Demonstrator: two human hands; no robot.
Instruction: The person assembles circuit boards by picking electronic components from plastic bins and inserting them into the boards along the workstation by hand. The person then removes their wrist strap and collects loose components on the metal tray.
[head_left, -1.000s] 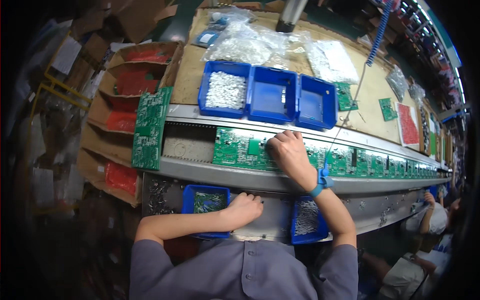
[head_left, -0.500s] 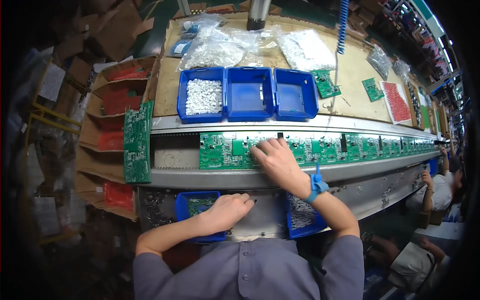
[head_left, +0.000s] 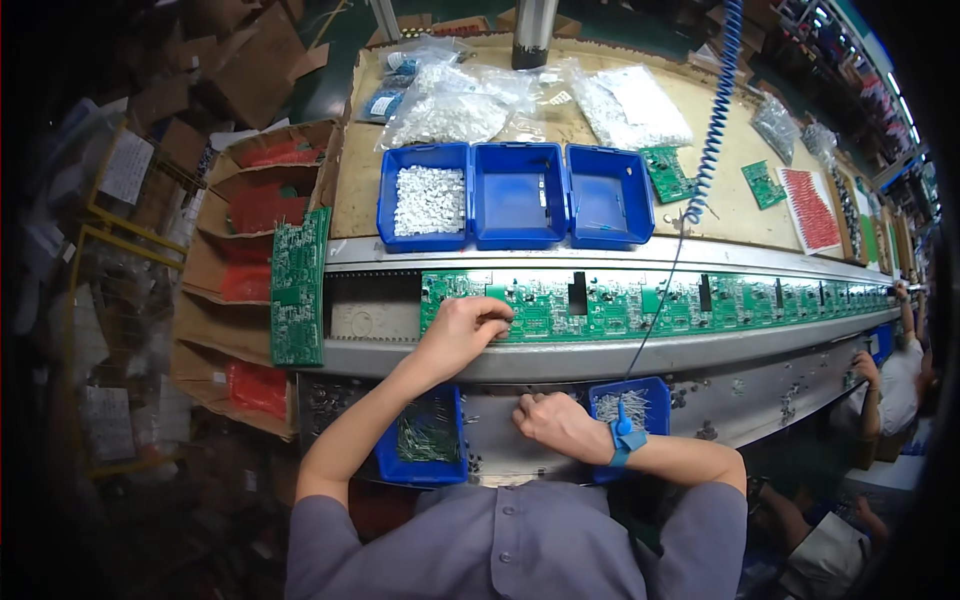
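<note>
My left hand [head_left: 462, 338] is over the leftmost part of a row of green circuit boards [head_left: 540, 308] on the rail. Its thumb and fingers are pinched together close to the board; what they hold, if anything, is too small to make out. Lower down, my right hand [head_left: 556, 422] is closed above the metal ledge, between two blue bins. The left bin [head_left: 462, 462] contains thin green-looking leaded parts [head_left: 428, 438]; the right bin [head_left: 662, 408] contains pale wire-leaded parts [head_left: 618, 405]. A blue strap [head_left: 625, 440] with a cord circles my right wrist.
Behind the rail stand three joined blue bins [head_left: 519, 243], the left one full of white parts [head_left: 430, 200]. Plastic bags [head_left: 450, 105] lie farther back. A stack of boards [head_left: 299, 290] leans by a cardboard divider box [head_left: 195, 355]. A coiled blue cord [head_left: 716, 120] hangs at right. Other people work at far right.
My left hand has moved up from the ledge onto the boards. My right hand has drawn back from the boards to the ledge. The whole view has shifted slightly.
</note>
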